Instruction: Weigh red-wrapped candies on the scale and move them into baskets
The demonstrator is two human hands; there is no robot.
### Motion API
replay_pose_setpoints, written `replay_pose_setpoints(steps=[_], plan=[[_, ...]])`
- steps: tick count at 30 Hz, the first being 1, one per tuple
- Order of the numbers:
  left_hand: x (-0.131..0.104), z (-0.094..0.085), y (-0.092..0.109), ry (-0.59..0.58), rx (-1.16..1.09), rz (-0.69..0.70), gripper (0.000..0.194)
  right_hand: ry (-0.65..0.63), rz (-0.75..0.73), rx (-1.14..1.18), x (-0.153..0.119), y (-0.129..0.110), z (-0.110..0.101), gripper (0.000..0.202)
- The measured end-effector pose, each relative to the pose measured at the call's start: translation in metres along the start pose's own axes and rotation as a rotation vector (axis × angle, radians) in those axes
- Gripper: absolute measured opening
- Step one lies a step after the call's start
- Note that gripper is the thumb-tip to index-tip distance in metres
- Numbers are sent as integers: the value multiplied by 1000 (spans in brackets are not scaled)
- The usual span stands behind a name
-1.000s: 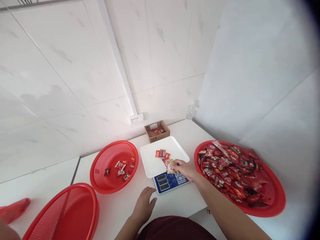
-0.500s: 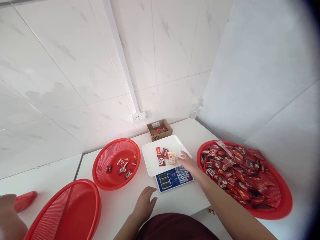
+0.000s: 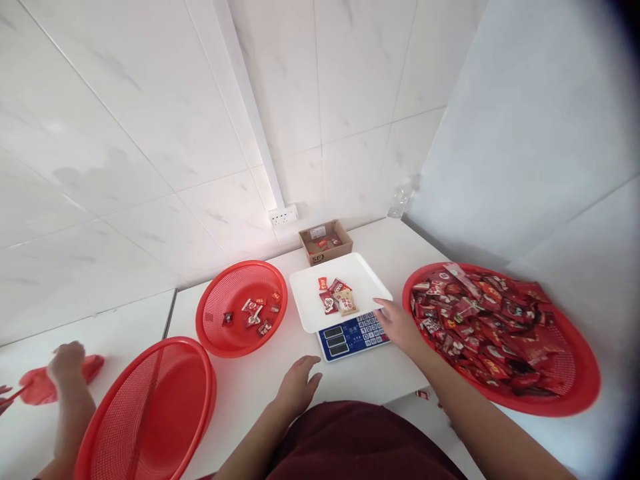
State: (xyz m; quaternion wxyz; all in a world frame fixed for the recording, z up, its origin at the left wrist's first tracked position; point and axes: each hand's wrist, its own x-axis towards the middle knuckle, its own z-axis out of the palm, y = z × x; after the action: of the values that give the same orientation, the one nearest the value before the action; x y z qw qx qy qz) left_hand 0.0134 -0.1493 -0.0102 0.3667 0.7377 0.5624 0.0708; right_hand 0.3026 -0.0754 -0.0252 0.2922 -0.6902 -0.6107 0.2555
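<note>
A white tray [image 3: 367, 270] rests on a scale with a blue keypad panel [image 3: 353, 337]. On the tray lies a small group of wrapped packets: a cream one [image 3: 346, 303], a red-and-white one [image 3: 329, 302] and other red ones. My right hand [image 3: 395, 322] is at the tray's right front corner, fingers apart, holding nothing. Left of the scale panel, my left hand [image 3: 299, 387] hovers over the white table with its fingers apart and nothing in it.
Right stands a red basket [image 3: 583, 373] heaped with red packets. Left are a red basket with several packets [image 3: 215, 333] and a bare red basket [image 3: 173, 407]. Behind the tray is a cardboard box [image 3: 333, 253]. At far left, another person's hand [image 3: 67, 363] touches a red bag [image 3: 40, 387].
My right hand has drawn back from the packets to the tray's corner. Another red packet now shows behind the cream one. The other person's hand and red bag are more in view.
</note>
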Motion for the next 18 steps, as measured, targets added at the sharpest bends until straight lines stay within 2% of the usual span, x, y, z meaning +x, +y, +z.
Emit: replay_pose_setpoints(steps=[2, 4, 7, 9, 12, 18], plan=[[0, 1, -2, -33, 1, -22, 38, 112, 61, -44, -12, 27, -18, 41], [0, 3, -3, -57, 3, -28, 38, 163, 145, -114, -27, 60, -37, 40], [3, 4, -2, -80, 17, -16, 40, 108, 295, -288, -50, 107, -57, 35], [6, 4, 0, -94, 29, -9, 41, 41, 330, -366, -62, 131, -62, 34], [10, 5, 6, -114, 38, 9, 41, 23, 350, -423, -71, 149, -61, 40], [12, 6, 14, -154, 43, 26, 42, 44, 326, -477, -68, 152, -53, 38]])
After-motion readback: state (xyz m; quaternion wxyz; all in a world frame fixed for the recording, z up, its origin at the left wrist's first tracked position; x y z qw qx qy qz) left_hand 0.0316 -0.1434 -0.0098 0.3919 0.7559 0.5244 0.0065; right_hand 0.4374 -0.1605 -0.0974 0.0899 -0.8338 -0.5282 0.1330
